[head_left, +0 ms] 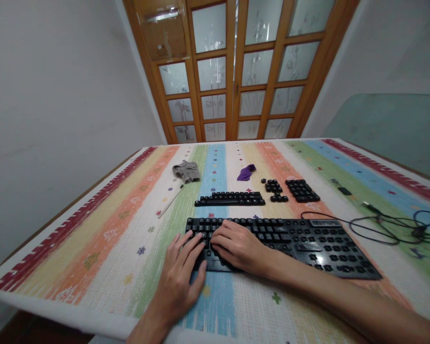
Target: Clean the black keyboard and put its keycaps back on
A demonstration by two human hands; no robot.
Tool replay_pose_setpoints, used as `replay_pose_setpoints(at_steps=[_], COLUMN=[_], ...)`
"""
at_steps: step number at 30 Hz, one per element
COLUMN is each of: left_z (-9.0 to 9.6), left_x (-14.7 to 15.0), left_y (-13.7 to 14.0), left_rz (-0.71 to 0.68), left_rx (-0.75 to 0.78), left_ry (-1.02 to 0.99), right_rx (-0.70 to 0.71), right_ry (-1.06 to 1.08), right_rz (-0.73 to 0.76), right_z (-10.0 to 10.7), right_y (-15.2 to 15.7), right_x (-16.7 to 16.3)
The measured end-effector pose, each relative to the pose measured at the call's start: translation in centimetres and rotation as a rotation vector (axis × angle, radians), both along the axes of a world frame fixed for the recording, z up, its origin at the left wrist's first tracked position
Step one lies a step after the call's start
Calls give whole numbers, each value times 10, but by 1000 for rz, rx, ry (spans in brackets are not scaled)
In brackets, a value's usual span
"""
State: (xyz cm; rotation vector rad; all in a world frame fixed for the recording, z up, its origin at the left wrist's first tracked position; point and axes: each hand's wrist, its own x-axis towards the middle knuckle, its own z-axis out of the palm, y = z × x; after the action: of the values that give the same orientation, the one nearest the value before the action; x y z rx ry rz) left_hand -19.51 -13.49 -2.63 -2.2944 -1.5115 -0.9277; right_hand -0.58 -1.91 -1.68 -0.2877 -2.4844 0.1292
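Observation:
A black keyboard [272,234] lies at a slight angle in front of me. Keycaps cover its upper left part, while the right part shows bare key sockets. My left hand [182,274] rests at the keyboard's left end, its fingers stretched and apart over the keys. Bent together, the fingers of my right hand [238,246] press down on the left middle of the board; their tips are partly hidden, and whatever they hold cannot be made out. Behind the board are loose keycaps: long rows [231,199], a small cluster [273,187] and a number-pad block [302,190].
A grey cloth [186,171] and a purple cloth [246,172] lie farther back. A thin stick with a dark tip [170,202] is at the left. The coiled black cable [390,224] sprawls on the right of the striped tablecloth [122,248]. A glazed wooden door [232,71] stands beyond.

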Motion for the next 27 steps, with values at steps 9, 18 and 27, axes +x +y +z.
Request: replay_pose_setpoints(at_steps=[9, 18, 27], left_z=[-1, -2, -3], left_x=[0, 1, 1], left_y=[1, 1, 1], left_rz=[-3, -18, -26], left_rx=[-16, -28, -69], left_ry=[-46, -65, -69], right_rx=[-52, -111, -72], right_ry=[62, 70, -51], right_rz=[-17, -41, -92], right_z=[2, 0, 5], right_y=[-3, -7, -13], right_x=[2, 3, -1])
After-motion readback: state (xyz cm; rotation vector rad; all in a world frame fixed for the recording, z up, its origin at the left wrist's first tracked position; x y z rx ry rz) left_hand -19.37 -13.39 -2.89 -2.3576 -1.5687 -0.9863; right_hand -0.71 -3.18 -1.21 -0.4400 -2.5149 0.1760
